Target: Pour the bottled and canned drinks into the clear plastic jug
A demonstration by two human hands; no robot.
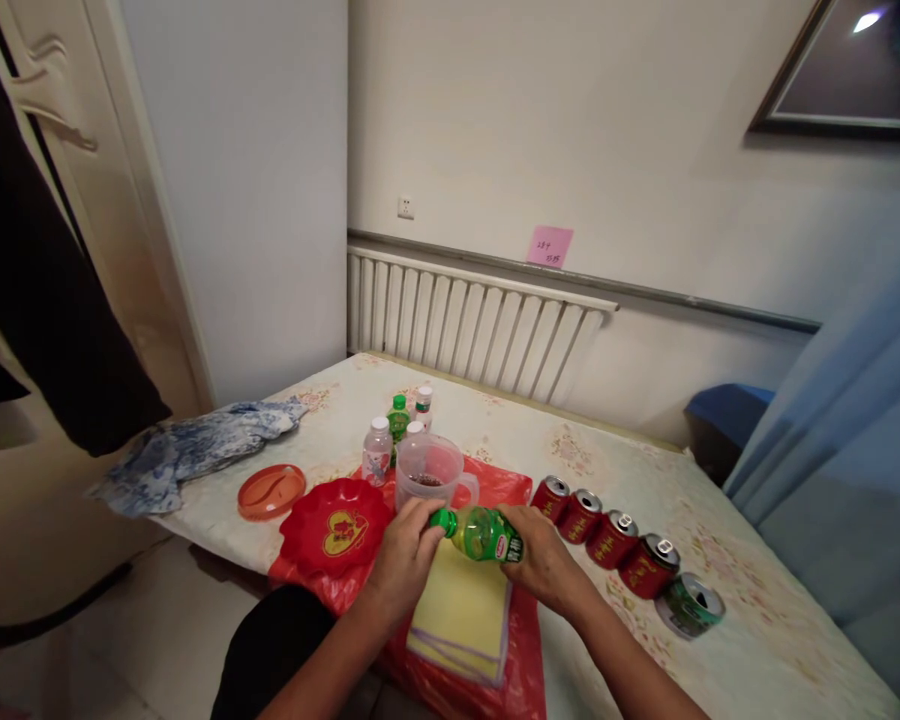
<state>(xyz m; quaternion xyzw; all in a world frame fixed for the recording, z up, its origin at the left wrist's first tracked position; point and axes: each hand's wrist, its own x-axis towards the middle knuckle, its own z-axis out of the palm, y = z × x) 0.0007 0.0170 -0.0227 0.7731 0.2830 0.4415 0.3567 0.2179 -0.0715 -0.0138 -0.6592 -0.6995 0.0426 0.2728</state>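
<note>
A green plastic drink bottle (481, 535) lies level in the air above a yellow cloth (461, 605). My right hand (540, 560) is wrapped round its base end. The fingers of my left hand (407, 555) are closed on the green bottle cap (444, 520) at the other end. Just beyond stands a clear plastic pitcher (429, 460) with dark liquid in it. Left of my left hand is a red scalloped plate (335, 525). Behind the pitcher are a white-capped bottle (376, 455) and another green bottle (398, 420).
Red cans (611, 540) and a green can (690, 606) form a row at the right. An orange lid (271, 491) and blue patterned fabric (210, 450) lie left. Red plastic sheeting (525, 650) covers part of the flowered tablecloth (750, 510). A radiator (472, 320) stands behind.
</note>
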